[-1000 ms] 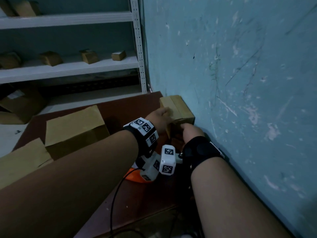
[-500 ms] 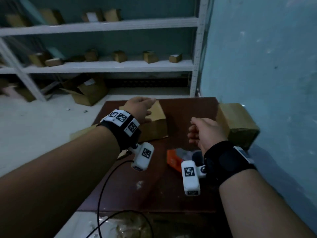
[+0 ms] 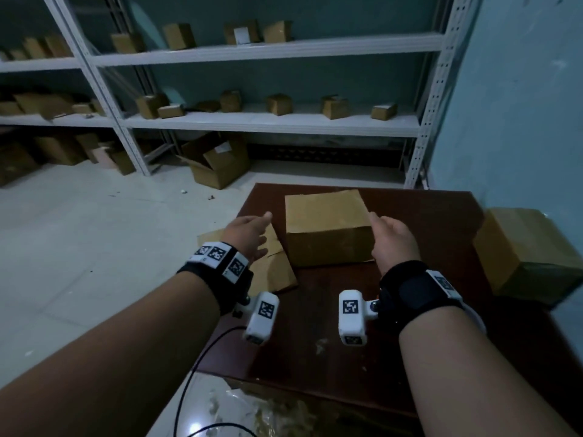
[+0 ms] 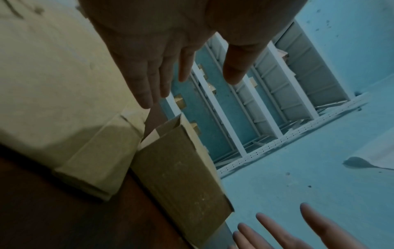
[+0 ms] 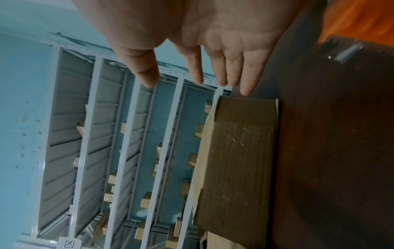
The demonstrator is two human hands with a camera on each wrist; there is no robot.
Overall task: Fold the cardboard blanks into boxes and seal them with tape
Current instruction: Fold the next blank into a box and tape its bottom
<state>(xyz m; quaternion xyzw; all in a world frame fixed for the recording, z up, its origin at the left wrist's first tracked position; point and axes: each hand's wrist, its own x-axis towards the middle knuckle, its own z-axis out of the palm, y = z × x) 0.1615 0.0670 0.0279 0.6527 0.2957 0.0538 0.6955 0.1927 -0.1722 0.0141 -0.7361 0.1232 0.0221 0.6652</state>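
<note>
A folded cardboard box [image 3: 328,228] stands on the dark red table [image 3: 410,222], seen also as the box [image 4: 181,176] in the left wrist view and the box [image 5: 241,160] in the right wrist view. My left hand [image 3: 249,231] hovers just left of it with straight fingers [image 4: 147,84], holding nothing. My right hand [image 3: 391,234] is at the box's right side, fingers [image 5: 234,70] spread and empty. Flat cardboard blanks [image 3: 271,263] lie under my left hand at the table's left edge. A finished box [image 3: 527,253] sits at the right against the blue wall.
White metal shelving [image 3: 271,121] with several small boxes lines the back wall. An opened carton [image 3: 217,165] lies on the pale floor. The orange tape dispenser [image 5: 362,18] shows only in the right wrist view. A black cable [image 3: 202,357] hangs off the table's near edge.
Both hands left the box by the wall and swung left. They now flank the box in the middle of the table, with fingers spread open.
</note>
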